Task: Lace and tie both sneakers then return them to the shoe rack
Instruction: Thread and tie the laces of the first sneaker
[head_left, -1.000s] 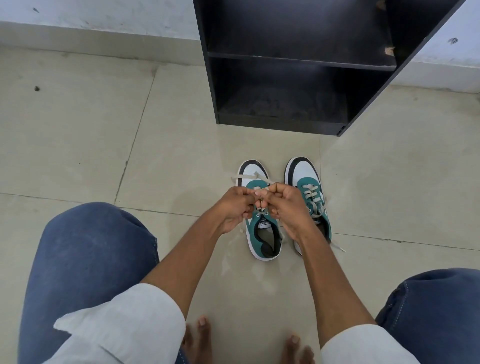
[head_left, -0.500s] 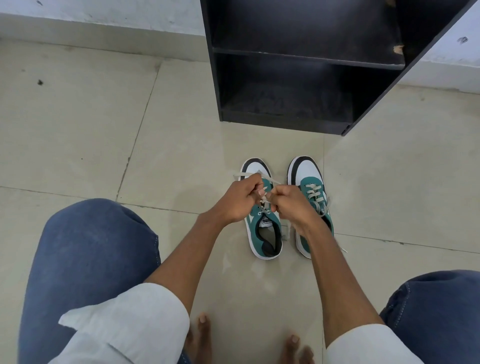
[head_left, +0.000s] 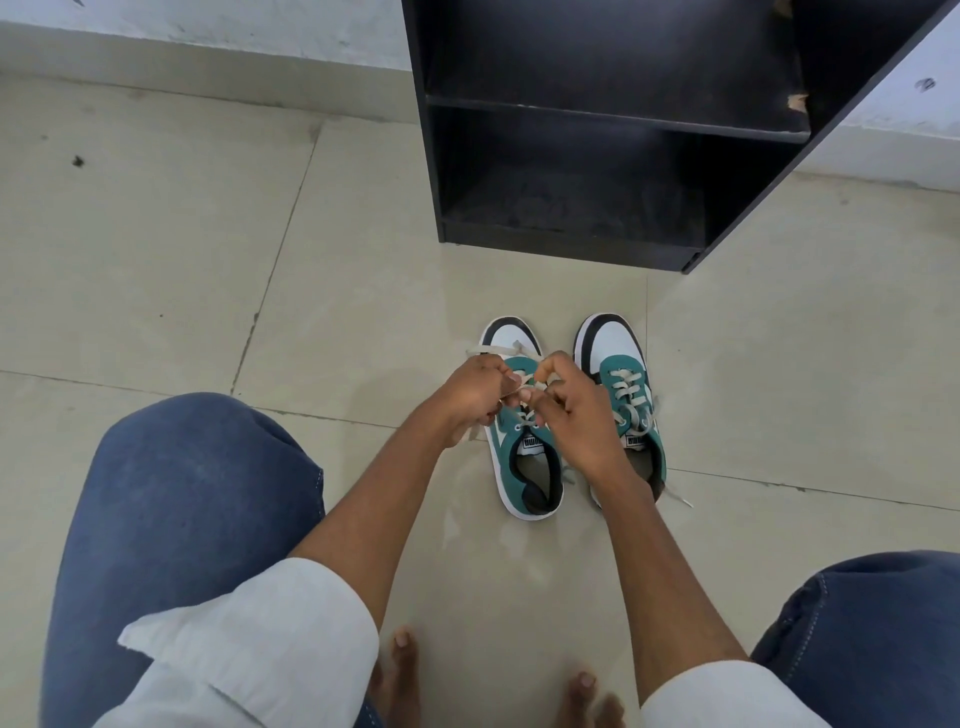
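Left hand (head_left: 475, 395) and right hand (head_left: 571, 410) close together, fingertips nearly touching, both pinched on the pale lace (head_left: 524, 382) of the left sneaker (head_left: 524, 467). Directly beneath the hands: that green-and-white sneaker, flat on the tiled floor (head_left: 208, 234), toe away from the body, heel opening clear of the fingers on the near side. One loose lace end out past the left hand, over the white toe cap. Just beside the right hand, on its outer side: the right sneaker (head_left: 623, 395), laces crossed up its tongue, a stray end trailing on the floor by its heel, partly hidden by the right wrist. Beyond both hands, well apart from the shoes: the black shoe rack (head_left: 571, 244), lower shelf bare and dusty. Nearer than the hands: white sleeves, blue-jeaned knees to either side, bare toes at the bottom edge.
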